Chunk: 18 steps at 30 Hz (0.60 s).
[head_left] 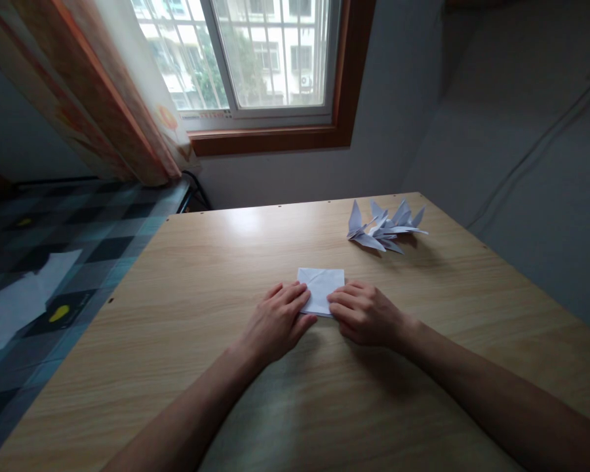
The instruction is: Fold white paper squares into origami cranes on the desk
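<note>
Pressing flat on a smooth, pale wood-grain table (177,367) below the window (270,52): left hand (278,321) and right hand (366,314) clamp nothing, their spread fingertips resting on a creased white folded paper square (322,285) straight below the window; pointed paper cranes (386,229) cluster below its right corner, orange curtain (103,98) to its left

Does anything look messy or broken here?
Nothing looks broken. The folded white paper lies flat on the table, with the left hand and right hand on its near edge. Only untidy bits: the paper cranes lean in a heap, and loose white sheets lie crooked beside the table.
</note>
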{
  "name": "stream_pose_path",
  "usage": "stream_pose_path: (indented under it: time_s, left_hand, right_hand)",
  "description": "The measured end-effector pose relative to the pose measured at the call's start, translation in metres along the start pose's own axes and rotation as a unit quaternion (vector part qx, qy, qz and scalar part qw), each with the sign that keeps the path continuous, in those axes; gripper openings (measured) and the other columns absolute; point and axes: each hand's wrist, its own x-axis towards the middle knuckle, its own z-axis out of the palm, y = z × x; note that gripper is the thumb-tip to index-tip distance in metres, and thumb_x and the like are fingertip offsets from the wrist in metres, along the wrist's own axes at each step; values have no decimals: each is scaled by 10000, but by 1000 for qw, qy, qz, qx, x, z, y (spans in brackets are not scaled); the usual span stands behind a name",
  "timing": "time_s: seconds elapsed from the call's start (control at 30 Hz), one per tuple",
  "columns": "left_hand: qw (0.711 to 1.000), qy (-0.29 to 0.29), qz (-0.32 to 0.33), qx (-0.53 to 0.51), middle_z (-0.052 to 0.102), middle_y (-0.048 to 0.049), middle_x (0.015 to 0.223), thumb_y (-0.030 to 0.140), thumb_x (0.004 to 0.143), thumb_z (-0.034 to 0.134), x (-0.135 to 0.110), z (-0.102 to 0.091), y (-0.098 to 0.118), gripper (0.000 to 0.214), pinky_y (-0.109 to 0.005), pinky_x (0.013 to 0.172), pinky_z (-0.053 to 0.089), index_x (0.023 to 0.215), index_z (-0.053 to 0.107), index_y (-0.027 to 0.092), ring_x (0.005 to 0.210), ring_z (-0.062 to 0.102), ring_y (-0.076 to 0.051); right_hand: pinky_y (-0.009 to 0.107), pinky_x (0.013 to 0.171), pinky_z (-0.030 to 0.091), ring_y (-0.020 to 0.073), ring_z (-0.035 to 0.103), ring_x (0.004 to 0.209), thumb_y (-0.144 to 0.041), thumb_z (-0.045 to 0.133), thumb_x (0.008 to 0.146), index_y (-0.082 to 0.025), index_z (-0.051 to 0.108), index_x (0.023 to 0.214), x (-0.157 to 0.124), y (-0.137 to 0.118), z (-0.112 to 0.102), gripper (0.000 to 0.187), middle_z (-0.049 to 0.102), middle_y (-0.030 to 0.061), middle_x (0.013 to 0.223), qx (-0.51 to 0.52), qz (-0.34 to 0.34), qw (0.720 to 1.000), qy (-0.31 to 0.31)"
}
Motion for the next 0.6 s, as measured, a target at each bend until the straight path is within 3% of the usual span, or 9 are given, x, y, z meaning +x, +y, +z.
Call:
stream_pose_path:
  time_s: [0.13,0.33,0.5,0.6]
  left_hand:
    - [1000,7,7,-4,622,-118,1305,389,945,505,1,-2,0,336,-473,1067,404,1185,621,184,1220,573,-266]
    - [997,69,8,-19,681,-102,1071,388,937,507,0,-6,3,236,-403,905,499,987,605,179,1003,637,-239]
    - [995,99,11,-6,647,-107,1006,525,860,580,-1,-5,6,377,-407,782,516,984,532,172,882,618,-253]
    - [994,111,2,21,628,-86,936,376,863,565,-1,-5,7,205,-377,744,505,915,511,186,824,592,-234]
  right_hand:
    - [318,738,451,183,605,799,-95,500,848,-170,586,764,3,-1,-5,141,684,75,817,-33,-4,998,57]
    - [321,677,442,177,577,742,-131,509,928,-166,607,929,4,-7,-11,104,691,73,887,-61,-19,992,113]
    - [319,673,470,188,601,745,-122,501,929,-153,593,990,5,-12,-13,116,677,87,879,-34,-16,991,128]
    - [322,694,491,195,614,779,-128,482,936,-164,582,1009,7,-13,-13,130,663,82,863,-14,-20,990,136]
